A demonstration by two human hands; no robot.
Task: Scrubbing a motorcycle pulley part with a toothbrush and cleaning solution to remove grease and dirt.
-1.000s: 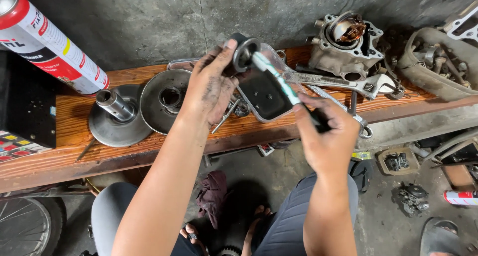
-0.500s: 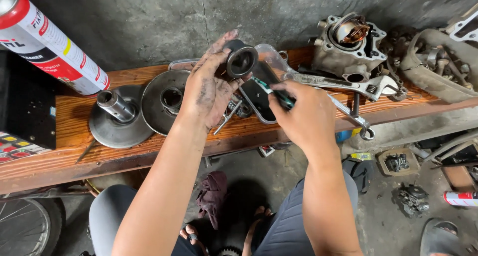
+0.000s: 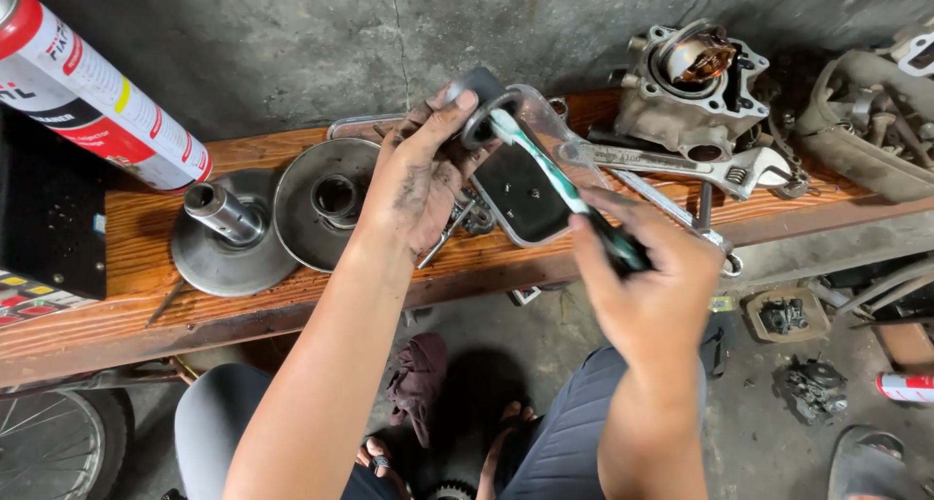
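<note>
L hand [image 3: 418,184] fingers closed round a small dark roller [image 3: 479,106], held above the worktop [image 3: 117,296]; R hand [image 3: 647,286] fingers shut on a toothbrush [image 3: 545,174], head touching the roller; tray [image 3: 530,198] just below; pulley disc [image 3: 326,203] left of L fingers.

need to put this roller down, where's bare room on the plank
Bare wood shows on the wooden plank along its front edge, below the shaft disc. Crowded from the pulley plate to the adjustable wrench and cylinder block.
</note>
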